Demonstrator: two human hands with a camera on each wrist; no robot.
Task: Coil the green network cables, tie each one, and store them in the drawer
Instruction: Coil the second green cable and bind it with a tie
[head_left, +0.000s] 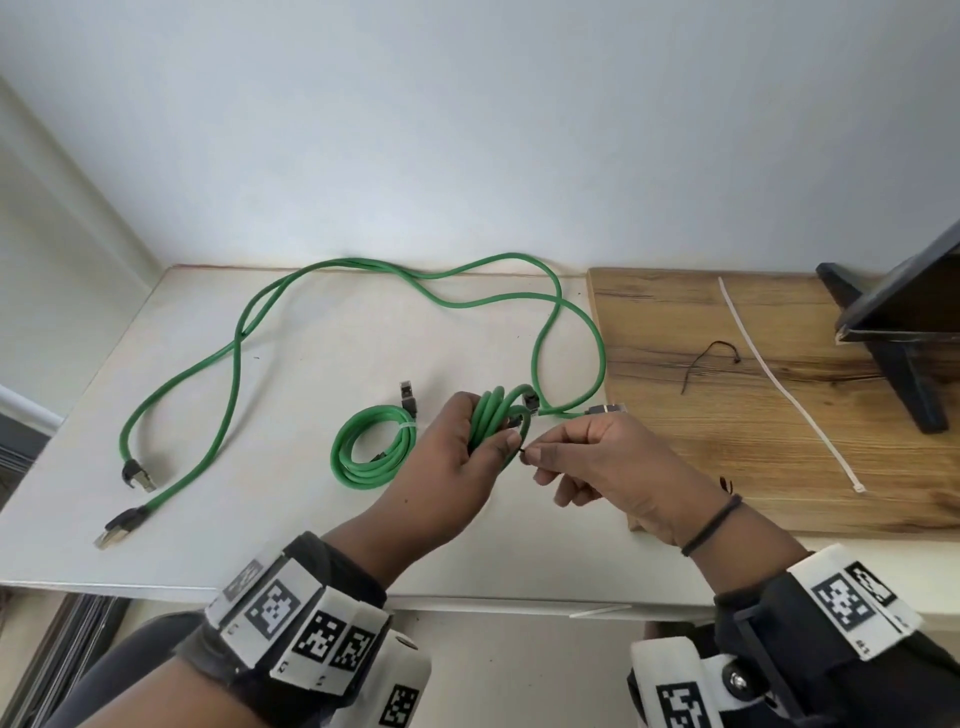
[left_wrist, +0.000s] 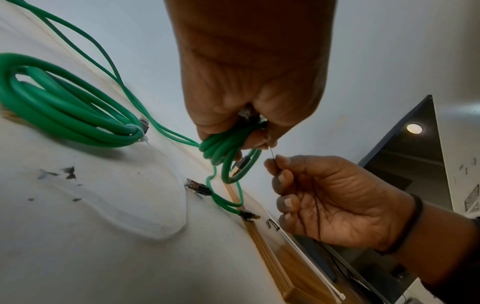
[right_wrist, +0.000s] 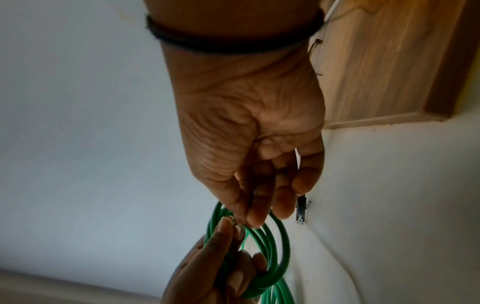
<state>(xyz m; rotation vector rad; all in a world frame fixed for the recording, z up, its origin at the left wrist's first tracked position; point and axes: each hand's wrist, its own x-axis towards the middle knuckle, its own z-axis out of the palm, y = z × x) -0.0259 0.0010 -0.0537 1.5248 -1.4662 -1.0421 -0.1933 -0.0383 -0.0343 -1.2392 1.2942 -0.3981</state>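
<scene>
The left hand (head_left: 447, 457) has its grip closed around a small coil of green cable (head_left: 496, 415), held just above the white surface (head_left: 291, 530). Touching that coil, the right hand (head_left: 618, 467) pinches a thin black tie (left_wrist: 272, 156) between thumb and forefinger. Left of the held coil lies a tied coil (head_left: 371, 449); behind it sprawl loose green cables (head_left: 234, 353).
</scene>
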